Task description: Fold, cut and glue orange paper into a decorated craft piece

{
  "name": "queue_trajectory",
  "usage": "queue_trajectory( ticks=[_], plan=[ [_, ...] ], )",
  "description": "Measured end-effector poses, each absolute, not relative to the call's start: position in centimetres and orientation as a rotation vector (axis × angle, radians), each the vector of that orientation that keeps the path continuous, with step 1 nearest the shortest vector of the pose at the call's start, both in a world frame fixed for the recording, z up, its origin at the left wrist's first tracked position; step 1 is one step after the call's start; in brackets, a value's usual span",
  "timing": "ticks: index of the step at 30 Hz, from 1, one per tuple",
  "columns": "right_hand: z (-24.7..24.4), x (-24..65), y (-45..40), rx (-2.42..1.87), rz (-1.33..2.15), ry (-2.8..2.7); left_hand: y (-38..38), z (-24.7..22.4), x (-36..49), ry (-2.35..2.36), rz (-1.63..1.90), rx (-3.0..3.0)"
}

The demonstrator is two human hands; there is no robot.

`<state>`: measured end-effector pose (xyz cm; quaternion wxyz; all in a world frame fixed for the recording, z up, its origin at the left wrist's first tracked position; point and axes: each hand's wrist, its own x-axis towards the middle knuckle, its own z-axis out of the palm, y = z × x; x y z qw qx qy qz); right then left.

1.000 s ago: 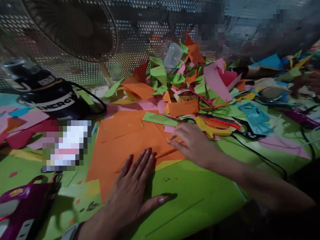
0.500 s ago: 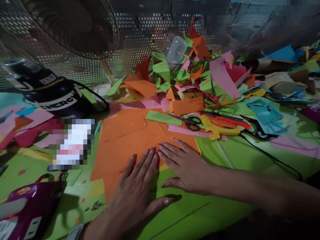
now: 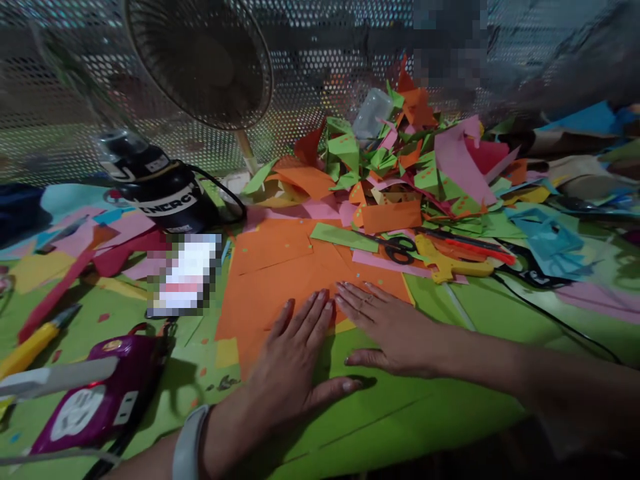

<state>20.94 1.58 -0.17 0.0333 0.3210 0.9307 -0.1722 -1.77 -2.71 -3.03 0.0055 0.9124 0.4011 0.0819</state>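
So the green tabletop (image 3: 395, 420) is spreading under pretty much everything. Clock directions are going from the middle of the orange paper, btw. A big messy scrap heap (image 3: 383, 170) is sprawling at 1 o'clock, and the fan (image 3: 205, 63) is standing at 11. The orange paper (image 3: 270, 287) is lying flat on the green, right in front of the person. A black bottle (image 3: 175, 197) is sitting at 10. The left hand (image 3: 295, 357) is pressing down open around 6 o'clock, the right hand (image 3: 395, 327) is resting open at 4, fingertips nearly meeting, neither one gripping anything. A yellow glue gun (image 3: 453, 268) is lying at 3, and black scissors (image 3: 400, 250) are sitting at 2.
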Motion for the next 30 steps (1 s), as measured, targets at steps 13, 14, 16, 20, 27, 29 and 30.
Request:
queue_trajectory(
  ticks=[13,14,16,20,27,29,30],
  plan=[
    [0.3,24.6,1.1,1.147,-0.399,2.773,-3.6,-2.5,-5.8,1.284,0.209,2.822],
    [0.1,24.8,1.1,1.153,-0.374,2.793,-3.9,-2.5,-6.2,1.318,0.197,2.812],
    [-0.2,25.3,1.1,1.164,-0.325,2.835,-4.5,-2.5,-6.8,1.386,0.181,2.787],
    [0.8,26.1,1.6,1.27,-0.238,2.854,-5.2,-2.4,-6.8,1.447,0.187,2.748],
    [5.6,18.6,3.2,1.558,-0.554,2.774,-5.3,-2.1,-6.2,1.501,0.159,2.664],
    [5.6,15.6,4.3,1.469,-0.885,2.506,-5.3,-1.9,-6.2,1.502,0.133,2.653],
    [5.4,14.4,4.9,1.397,-1.08,2.383,-5.2,-1.9,-6.2,1.5,0.124,2.653]
  ],
)
